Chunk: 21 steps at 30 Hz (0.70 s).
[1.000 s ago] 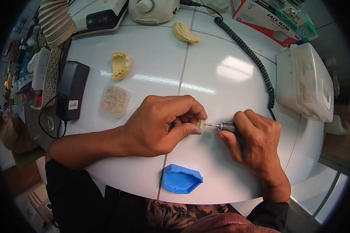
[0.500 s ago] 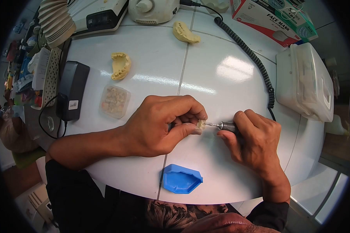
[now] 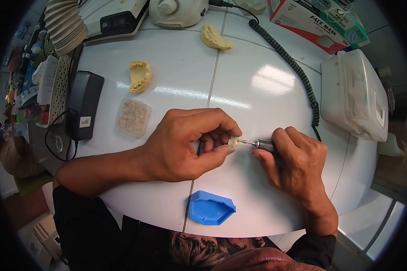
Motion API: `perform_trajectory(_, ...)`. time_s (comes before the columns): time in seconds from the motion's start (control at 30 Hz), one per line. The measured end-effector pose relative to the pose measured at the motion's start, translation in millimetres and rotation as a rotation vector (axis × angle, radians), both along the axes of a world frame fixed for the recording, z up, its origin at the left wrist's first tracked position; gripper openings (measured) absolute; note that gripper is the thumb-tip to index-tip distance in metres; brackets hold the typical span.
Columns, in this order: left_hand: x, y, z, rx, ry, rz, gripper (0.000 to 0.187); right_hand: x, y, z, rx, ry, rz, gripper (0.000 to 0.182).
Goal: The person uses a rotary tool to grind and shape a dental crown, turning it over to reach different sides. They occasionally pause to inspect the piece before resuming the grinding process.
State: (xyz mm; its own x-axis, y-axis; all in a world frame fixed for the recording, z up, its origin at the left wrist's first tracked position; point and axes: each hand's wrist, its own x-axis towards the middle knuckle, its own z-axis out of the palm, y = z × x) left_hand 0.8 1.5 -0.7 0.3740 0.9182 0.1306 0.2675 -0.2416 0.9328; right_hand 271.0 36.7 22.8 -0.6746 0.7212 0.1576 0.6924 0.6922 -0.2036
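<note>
Between the thumb and fingertips of my left hand (image 3: 192,144) is pinched a small cream-coloured dental piece (image 3: 233,142), its exact shape partly covered by the fingers. My right hand (image 3: 296,162) is wrapped round a dental handpiece (image 3: 265,146) with a dark grey knurled body. The handpiece's thin metal bur points left, and its tip meets or nearly meets the piece. Below the hands a blue mould tray (image 3: 211,208) lies on the white tabletop (image 3: 253,198). A clear box (image 3: 134,118) of small pale pieces sits beyond my left forearm.
Two yellow dental casts (image 3: 140,77) (image 3: 215,38) lie farther back. A coiled black cord (image 3: 288,58) runs down the right side. Around the edges stand a black power adapter (image 3: 85,106), a control unit (image 3: 177,12), a white lidded container (image 3: 355,95) and a face mask box (image 3: 309,25).
My left fingers have shifted slightly and turned the small dental piece, so more of its face shows. My right hand and the handpiece have barely moved.
</note>
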Motion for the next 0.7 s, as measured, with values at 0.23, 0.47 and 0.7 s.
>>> perform_trajectory(0.23, 0.7, -0.7, -2.0, 0.003, -0.012, 0.006, 0.026, -1.0, -1.4, 1.1, -0.031, 0.007, -0.014, 0.048)
perform_trajectory(0.47, 0.4, -0.6, -0.9, -0.005, 0.012, -0.005, 0.026, -0.9, -1.3, 0.9, -0.031, 0.004, -0.010, 0.048)
perform_trajectory(0.7, 0.9, -0.6, -0.6, -0.008, 0.017, -0.003, 0.026, -1.1, -1.6, 2.1, -0.032, 0.004, 0.003, 0.048)
